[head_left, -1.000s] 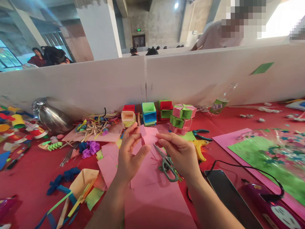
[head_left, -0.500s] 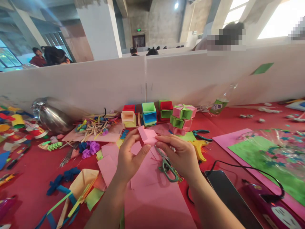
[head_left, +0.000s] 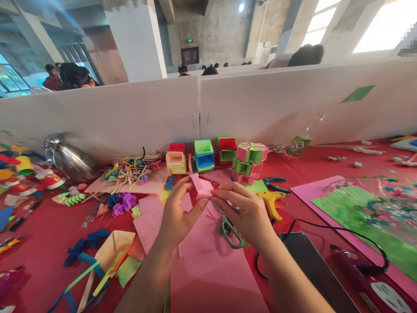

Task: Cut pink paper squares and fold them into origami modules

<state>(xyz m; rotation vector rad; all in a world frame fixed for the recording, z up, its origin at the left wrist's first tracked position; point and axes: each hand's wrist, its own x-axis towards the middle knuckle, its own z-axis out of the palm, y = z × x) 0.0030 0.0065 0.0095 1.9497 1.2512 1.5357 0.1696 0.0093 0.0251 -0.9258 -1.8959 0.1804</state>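
A small folded pink paper piece (head_left: 202, 188) is held up between both hands over the pink sheets (head_left: 215, 278). My left hand (head_left: 179, 213) grips its left side, thumb underneath and fingers behind. With thumb and fingertips pinched, my right hand (head_left: 246, 208) holds the right end of the paper. Green-handled scissors (head_left: 233, 234) lie just below the right hand, their blades partly hidden by it. Beyond the hands stand folded paper boxes (head_left: 204, 156) in several colours and a stacked pink-and-green paper shape (head_left: 249, 163).
To the right lie a yellow glue gun (head_left: 272, 205), teal pliers (head_left: 276, 184), a dark phone (head_left: 316, 269) and a purple power strip (head_left: 374, 282). A metal jug (head_left: 71, 158) and wooden sticks (head_left: 130, 171) are at the left. A white partition (head_left: 130, 115) bounds the table's back.
The pink paper has tilted slightly, and my right fingertips have shifted a little left along its end. My left hand keeps its hold nearly unmoved.
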